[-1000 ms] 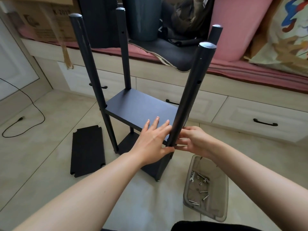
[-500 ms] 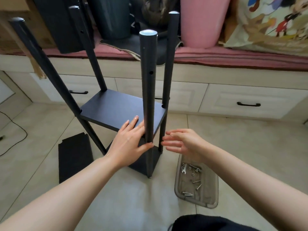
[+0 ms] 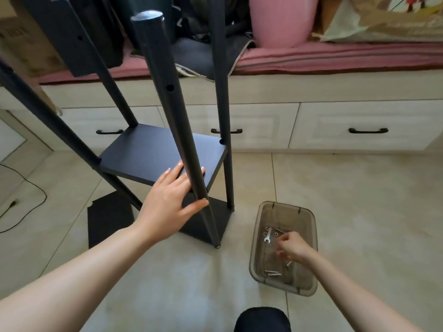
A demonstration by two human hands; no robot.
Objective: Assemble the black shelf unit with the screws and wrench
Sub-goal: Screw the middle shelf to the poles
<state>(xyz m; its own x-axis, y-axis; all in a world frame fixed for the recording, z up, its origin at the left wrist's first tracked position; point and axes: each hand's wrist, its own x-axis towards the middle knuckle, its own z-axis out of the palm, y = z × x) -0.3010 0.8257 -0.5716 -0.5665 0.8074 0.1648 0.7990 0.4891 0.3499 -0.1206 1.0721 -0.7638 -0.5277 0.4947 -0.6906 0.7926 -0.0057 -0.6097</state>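
The black shelf unit stands on the tiled floor with its middle board [image 3: 153, 152] and bottom board [image 3: 212, 218] fixed between several upright poles. My left hand [image 3: 167, 204] lies with its fingers on the middle board's front edge, the thumb hooked round the near pole [image 3: 172, 104]. My right hand [image 3: 291, 246] is down inside the clear plastic tray [image 3: 311, 221], fingers curled over the loose screws [image 3: 273, 273], close beside the small silver wrench [image 3: 267, 236]. Blur hides whether it pinches anything.
A loose black panel [image 3: 110, 219] lies flat on the floor left of the unit. A black cable [image 3: 28, 185] trails at far left. Behind runs a bench with cream drawers [image 3: 359, 125], pink cushions and another black panel [image 3: 79, 39]. My knee [image 3: 262, 319] shows at the bottom.
My right hand left the near pole and dropped into the tray of screws. The left hand stayed on the board and pole. The view swung right and down.
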